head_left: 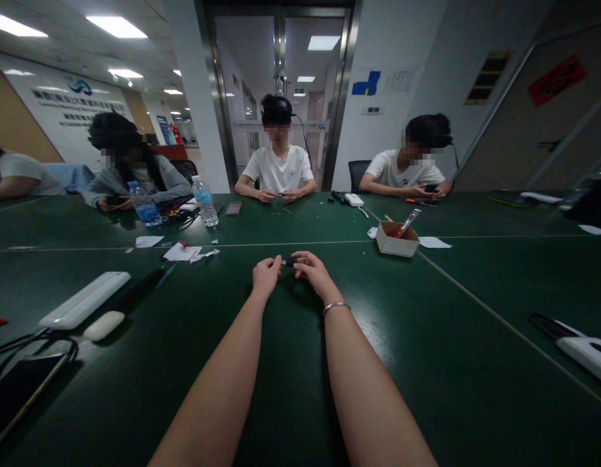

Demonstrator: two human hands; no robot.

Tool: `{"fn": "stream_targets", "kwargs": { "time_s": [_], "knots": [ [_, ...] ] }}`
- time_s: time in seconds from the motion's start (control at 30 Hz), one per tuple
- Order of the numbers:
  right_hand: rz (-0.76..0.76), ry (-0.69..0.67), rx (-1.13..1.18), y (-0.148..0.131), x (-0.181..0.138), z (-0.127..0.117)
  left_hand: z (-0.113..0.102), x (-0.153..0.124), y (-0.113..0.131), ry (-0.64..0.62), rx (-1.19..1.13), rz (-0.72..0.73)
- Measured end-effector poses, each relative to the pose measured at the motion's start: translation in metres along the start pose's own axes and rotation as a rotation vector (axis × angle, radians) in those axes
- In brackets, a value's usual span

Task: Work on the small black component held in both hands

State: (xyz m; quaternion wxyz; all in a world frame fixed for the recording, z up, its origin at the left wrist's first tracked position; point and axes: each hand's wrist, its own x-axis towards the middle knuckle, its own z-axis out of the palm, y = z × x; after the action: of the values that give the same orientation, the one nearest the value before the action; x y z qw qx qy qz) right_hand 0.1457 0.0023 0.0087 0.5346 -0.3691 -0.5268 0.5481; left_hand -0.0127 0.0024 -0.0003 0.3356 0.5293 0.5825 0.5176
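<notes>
Both of my arms reach out over the dark green table (427, 363). My left hand (266, 275) and my right hand (314, 271) meet just above the table's middle. Between their pinched fingertips sits a small dark object (289, 262), too small to name. Both hands have their fingers curled closed on it. A silver bracelet (336, 306) circles my right wrist.
A small cardboard box (396, 240) with a red-handled tool stands to the right. At left lie a white power strip (84, 299), a white oval case (104, 325), a phone (18, 389) and paper scraps (181, 251). Two water bottles (204, 201) stand further back. Several people sit at the far side.
</notes>
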Motion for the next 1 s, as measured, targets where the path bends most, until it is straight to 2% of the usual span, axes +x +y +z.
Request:
{"fn": "stream_targets", "kwargs": {
  "time_s": [0.2,0.53,0.87,1.0],
  "knots": [
    [-0.018,-0.038,-0.021,-0.0021,-0.0024,0.0002,-0.0032,-0.0018,0.0057,0.004,-0.010,-0.062],
    [-0.046,-0.097,-0.022,-0.0016,-0.0025,0.0003,-0.0017,0.0050,-0.0013,0.024,-0.090,-0.167],
    [-0.051,-0.098,-0.003,0.0004,-0.0017,-0.0016,-0.0012,0.0038,0.0011,-0.005,-0.012,-0.130],
    [-0.018,-0.046,0.040,0.0006,-0.0012,-0.0020,0.0004,0.0025,0.0028,-0.065,-0.129,-0.157]
  ]
}}
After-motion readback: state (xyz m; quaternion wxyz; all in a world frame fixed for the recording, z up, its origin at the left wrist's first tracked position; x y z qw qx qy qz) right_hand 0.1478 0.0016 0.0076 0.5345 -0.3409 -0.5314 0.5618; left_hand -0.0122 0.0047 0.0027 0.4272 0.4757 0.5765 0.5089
